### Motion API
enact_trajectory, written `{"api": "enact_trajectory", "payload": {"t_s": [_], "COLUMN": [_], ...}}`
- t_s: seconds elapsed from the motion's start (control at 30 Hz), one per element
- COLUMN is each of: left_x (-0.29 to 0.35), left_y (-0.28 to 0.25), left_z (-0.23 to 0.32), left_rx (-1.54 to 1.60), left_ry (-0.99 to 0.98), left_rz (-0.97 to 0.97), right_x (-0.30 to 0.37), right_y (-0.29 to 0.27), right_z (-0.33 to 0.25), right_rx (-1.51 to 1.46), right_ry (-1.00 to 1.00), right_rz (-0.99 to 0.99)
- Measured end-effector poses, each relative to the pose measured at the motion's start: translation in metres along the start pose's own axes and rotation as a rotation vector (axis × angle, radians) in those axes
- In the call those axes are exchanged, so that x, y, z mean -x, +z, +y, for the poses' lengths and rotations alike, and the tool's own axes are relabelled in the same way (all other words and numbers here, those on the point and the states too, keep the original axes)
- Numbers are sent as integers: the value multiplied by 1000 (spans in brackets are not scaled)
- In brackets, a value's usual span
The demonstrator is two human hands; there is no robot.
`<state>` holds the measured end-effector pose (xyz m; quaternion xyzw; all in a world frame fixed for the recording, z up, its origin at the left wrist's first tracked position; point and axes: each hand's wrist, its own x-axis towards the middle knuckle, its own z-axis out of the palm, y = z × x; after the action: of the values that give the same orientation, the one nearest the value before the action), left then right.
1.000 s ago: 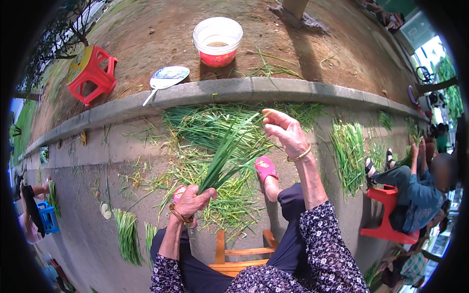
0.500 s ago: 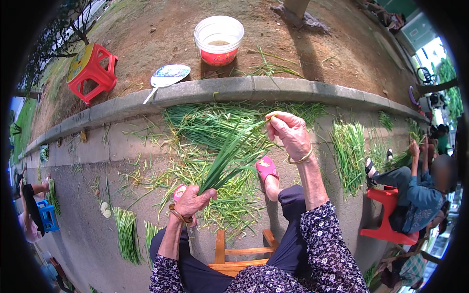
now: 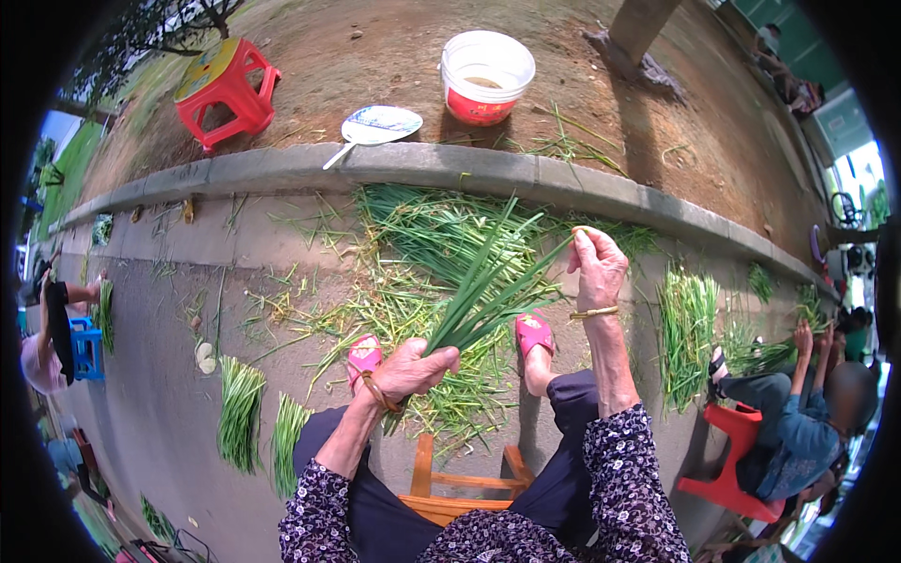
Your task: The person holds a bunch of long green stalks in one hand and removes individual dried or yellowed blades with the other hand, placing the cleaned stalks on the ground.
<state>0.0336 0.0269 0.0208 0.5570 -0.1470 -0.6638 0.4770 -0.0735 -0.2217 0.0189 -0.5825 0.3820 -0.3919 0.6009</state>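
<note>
Held the bunch (image 3: 477, 302) clamped in the left hand (image 3: 419, 368) above the scraps (image 3: 469, 399), slanted lengthwise away and rightward toward the right hand (image 3: 601, 270), nearer the free ends, and pinched one leaf (image 3: 560, 250) between right thumb and forefinger.

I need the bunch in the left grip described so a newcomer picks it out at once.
Find the grey kerb curving across the upper view, then the loose heap of green stalks just below it. Lower still, the left grip, with a bangle at the wrist, holds the long-leaved bunch. Unlike the heap and the bundles lying to either side, it is held off the ground.
</note>
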Motion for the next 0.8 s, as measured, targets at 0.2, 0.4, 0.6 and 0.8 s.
{"api": "enact_trajectory", "payload": {"t_s": [0.2,0.4,0.6,0.8], "left_x": [7,7,7,7], "left_y": [-2,-11,-9,-4], "left_z": [-9,-11,-9,-11], "left_rx": [47,25,-27,16], "left_ry": [-29,39,79,34], "left_rz": [-16,39,38,37], "right_x": [-2,-7,-9,-4], "right_y": [4,-10,-25,-28], "right_z": [3,-3,-10,-21], "right_rx": [692,546,514,641], "right_ry": [-569,-472,-397,-462], "right_rz": [-88,-331,-442,-497]}}
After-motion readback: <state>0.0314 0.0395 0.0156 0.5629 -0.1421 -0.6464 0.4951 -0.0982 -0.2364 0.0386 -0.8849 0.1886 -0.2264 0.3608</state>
